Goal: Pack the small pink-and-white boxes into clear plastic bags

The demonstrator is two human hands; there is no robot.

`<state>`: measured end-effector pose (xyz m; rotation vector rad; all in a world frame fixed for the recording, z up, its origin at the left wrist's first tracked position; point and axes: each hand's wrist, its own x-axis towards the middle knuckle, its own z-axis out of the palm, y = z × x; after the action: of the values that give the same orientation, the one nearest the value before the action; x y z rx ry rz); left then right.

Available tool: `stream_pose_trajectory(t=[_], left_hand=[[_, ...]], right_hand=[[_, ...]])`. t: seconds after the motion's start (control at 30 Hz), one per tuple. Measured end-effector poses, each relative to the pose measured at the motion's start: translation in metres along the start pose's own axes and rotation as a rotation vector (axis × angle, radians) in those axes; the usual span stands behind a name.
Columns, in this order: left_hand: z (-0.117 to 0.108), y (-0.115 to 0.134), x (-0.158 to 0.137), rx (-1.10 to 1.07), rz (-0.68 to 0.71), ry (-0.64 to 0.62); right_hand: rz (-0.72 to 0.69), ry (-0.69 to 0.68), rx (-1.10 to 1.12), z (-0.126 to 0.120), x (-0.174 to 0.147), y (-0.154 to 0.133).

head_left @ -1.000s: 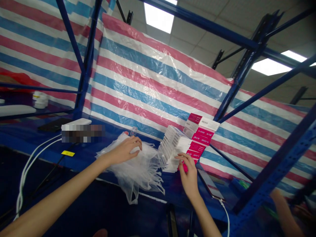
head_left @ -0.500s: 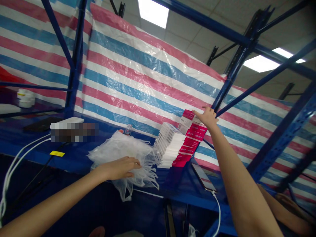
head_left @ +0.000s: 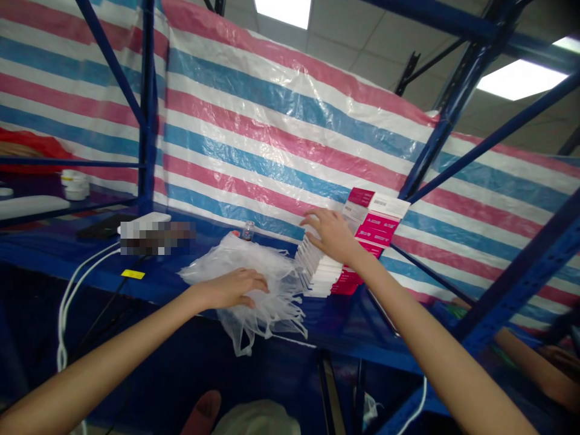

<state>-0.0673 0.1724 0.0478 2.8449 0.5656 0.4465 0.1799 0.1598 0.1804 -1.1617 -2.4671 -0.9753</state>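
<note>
A pile of thin, clear plastic bags (head_left: 276, 266) lies on the blue shelf, its handle strips hanging over the front edge. My left hand (head_left: 235, 289) rests on top of it, fingers lightly bent and apart. To the right stands a tall stack of white flat packs (head_left: 319, 275). Above it my right hand (head_left: 333, 234) reaches with spread fingertips at its top; contact cannot be made out. Right beside it is a stack of pink-and-white printed packs (head_left: 378, 228), partly hidden by my right forearm.
A small glass jar (head_left: 248, 230) stands behind the bags. At left are a white device (head_left: 144, 222) with white cables, a yellow tag (head_left: 133, 274) and white tubs (head_left: 75, 185). A phone (head_left: 383, 311) lies partly behind my right forearm. Blue rack posts (head_left: 147, 109) frame the shelf. Another person's arm (head_left: 534, 362) shows at right.
My right hand has moved left from the top of the pink-and-white stack to the white stack. My left hand stays on the bags. The view has shifted slightly.
</note>
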Motion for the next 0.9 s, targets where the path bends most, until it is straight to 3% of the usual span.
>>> stream_pose_trajectory(t=[0.07, 0.17, 0.3, 0.43, 0.57, 0.67, 0.77, 0.9], left_hand=[[0.01, -0.005, 0.001, 0.026, 0.0, -0.051], [0.014, -0.008, 0.002, 0.001, 0.012, 0.038], [-0.009, -0.004, 0.0, -0.068, -0.004, 0.143], [-0.032, -0.002, -0.006, -0.145, -0.07, 0.23], [-0.046, -0.006, -0.019, -0.292, -0.044, 0.23], [-0.061, -0.004, -0.031, -0.27, -0.057, 0.191], [-0.076, 0.001, -0.042, -0.049, -0.123, 0.173], [-0.086, 0.012, -0.049, 0.418, -0.225, 0.311]], right_hand=[[-0.111, -0.117, 0.065, 0.019, -0.004, -0.022], [-0.171, -0.247, 0.165, 0.053, -0.011, -0.048], [-0.172, -0.266, 0.262, 0.091, -0.012, -0.07], [-0.137, -0.268, 0.293, 0.11, -0.004, -0.08], [-0.029, -0.263, 0.244, 0.105, 0.003, -0.085], [0.06, -0.141, 0.159, 0.089, 0.004, -0.09], [0.155, -0.095, 0.1, 0.07, 0.003, -0.095], [0.254, -0.211, 0.081, 0.051, 0.001, -0.098]])
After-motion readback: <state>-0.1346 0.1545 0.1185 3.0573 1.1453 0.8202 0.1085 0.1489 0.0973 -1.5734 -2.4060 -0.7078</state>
